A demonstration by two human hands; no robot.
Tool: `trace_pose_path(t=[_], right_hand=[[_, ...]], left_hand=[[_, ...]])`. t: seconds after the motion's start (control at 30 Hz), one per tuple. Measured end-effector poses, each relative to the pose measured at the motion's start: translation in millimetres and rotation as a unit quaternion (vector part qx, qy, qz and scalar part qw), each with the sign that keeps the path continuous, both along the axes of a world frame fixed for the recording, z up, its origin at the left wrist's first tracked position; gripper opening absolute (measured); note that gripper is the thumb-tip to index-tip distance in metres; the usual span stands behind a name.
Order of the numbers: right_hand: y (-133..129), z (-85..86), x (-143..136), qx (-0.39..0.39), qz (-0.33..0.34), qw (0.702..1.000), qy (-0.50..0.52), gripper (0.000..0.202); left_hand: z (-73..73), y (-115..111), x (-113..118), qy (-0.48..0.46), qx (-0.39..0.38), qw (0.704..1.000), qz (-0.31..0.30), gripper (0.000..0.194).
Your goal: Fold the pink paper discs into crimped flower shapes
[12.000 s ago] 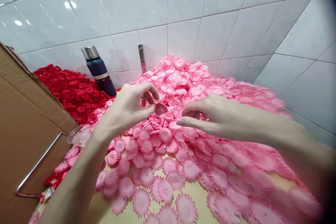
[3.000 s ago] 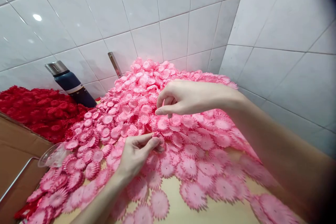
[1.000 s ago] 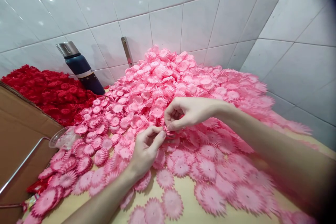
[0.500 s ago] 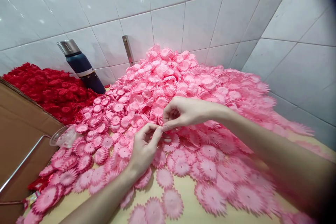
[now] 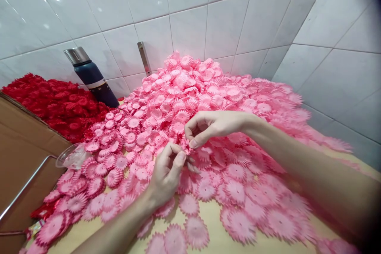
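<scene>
A large heap of pink fringed paper-like discs [image 5: 190, 83] covers the middle of the table. In front of it, my left hand [image 5: 168, 170] is closed, thumb against the fingers, at a small crumpled pink piece [image 5: 186, 145]. My right hand [image 5: 208, 129] comes from the right and pinches the same piece from above, between thumb and index finger. The fingertips of both hands almost meet there. Part of the piece is hidden by my fingers.
Red fringed pieces [image 5: 56, 99] are piled at the left behind a cardboard box [image 5: 26, 139]. A dark blue bottle [image 5: 95, 81] leans by the tiled wall [image 5: 190, 24]. A clear plastic dish [image 5: 73, 156] lies beside the box. Loose pink discs [image 5: 196, 232] lie on the table [image 5: 208, 210] in front.
My fingertips have parted slightly, and a crumpled pink piece now shows between them. My left hand has lowered a little. The view has shifted slightly.
</scene>
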State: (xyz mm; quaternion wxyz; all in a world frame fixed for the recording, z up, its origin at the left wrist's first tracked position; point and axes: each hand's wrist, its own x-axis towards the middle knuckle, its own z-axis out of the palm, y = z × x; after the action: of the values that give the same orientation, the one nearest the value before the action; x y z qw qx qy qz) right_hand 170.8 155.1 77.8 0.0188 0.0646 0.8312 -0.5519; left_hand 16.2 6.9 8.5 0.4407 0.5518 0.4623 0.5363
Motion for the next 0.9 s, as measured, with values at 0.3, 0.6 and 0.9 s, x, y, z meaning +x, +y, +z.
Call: trace_pose_path(t=[0.3,0.6,0.9], right_hand=[[-11.3,5.1,-2.5,0.106,-0.060,0.991,0.047,0.010],[-19.0,11.7,-3.3,0.193,-0.099,0.973,0.080,0.007],[-19.4,11.1,-7.6,0.199,-0.119,0.966,0.112,0.010]], left_hand=[[-0.2,-1.4,5.1,-0.015,0.012,0.999,0.027,0.025],[-4.1,1.7,2.5,0.016,0.041,0.998,0.050,0.024],[-3.7,4.2,-0.8,0.025,0.051,0.996,0.075,0.024]])
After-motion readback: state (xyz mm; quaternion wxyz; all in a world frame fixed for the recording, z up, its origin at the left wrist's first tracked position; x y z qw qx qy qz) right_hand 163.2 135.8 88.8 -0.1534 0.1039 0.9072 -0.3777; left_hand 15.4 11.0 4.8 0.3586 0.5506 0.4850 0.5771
